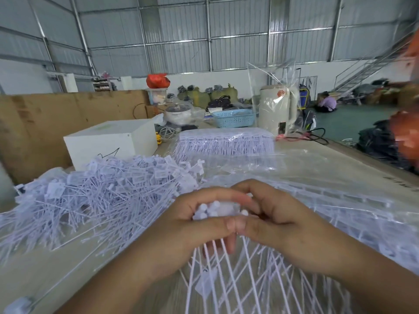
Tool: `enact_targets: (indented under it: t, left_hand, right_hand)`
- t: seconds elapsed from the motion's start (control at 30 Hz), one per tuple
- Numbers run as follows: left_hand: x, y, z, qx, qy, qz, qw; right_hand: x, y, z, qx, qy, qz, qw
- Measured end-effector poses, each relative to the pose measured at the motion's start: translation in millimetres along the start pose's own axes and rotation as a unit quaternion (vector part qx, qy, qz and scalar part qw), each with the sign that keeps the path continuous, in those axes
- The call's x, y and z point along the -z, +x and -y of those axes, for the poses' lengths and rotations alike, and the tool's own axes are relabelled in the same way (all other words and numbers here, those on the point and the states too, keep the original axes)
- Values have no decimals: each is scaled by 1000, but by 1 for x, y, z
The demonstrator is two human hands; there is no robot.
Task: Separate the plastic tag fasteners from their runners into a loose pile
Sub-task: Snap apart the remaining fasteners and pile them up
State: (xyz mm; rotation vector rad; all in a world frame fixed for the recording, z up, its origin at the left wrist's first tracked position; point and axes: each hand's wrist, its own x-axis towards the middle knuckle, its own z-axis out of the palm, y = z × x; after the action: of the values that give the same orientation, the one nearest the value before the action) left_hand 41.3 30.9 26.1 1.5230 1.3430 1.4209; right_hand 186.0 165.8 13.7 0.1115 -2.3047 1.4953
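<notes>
My left hand (181, 225) and my right hand (278, 220) meet at the table's near middle, both closed around one bunch of white tag fasteners (213, 210). Their round heads show between my fingers, and their thin tails (238, 279) fan down toward me. A big loose pile of separated fasteners (102, 191) lies to the left of my hands. A clear-wrapped stack of fasteners on runners (226, 141) sits farther back. More runner strips under clear plastic (328, 200) spread to the right.
A white box (111, 141) stands behind the pile, with a cardboard sheet (45, 123) at the left. A blue basket (234, 118), a pot (179, 113) and a bagged cream kettle (277, 107) sit at the table's far end. A person (327, 103) sits on the floor far right.
</notes>
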Motion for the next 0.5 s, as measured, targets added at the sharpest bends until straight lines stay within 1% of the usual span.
enact_targets:
  t: [0.03, 0.1, 0.17, 0.23, 0.33, 0.43, 0.5]
  left_hand:
    - [2, -1, -2, 20, 6, 28, 999]
    - [4, -2, -3, 65, 9, 77, 995]
    - [2, -3, -1, 97, 5, 101, 990]
    - [-2, -2, 2, 105, 18, 86, 991]
    - [-3, 0, 4, 89, 46, 61, 993]
    - [4, -1, 1, 77, 29, 47, 996]
    - [8, -1, 0, 69, 17, 37, 997]
  right_hand:
    - [0, 0, 0, -8, 1, 4, 1000]
    - [-1, 0, -2, -20, -13, -12, 1000]
    - [-2, 0, -4, -20, -29, -32, 999]
    - [-1, 1, -3, -26, -45, -40, 998]
    - [2, 2, 0, -36, -69, -30, 996]
    - [8, 1, 2, -61, -128, -2, 990]
    - [13, 1, 1, -81, -137, 7, 987]
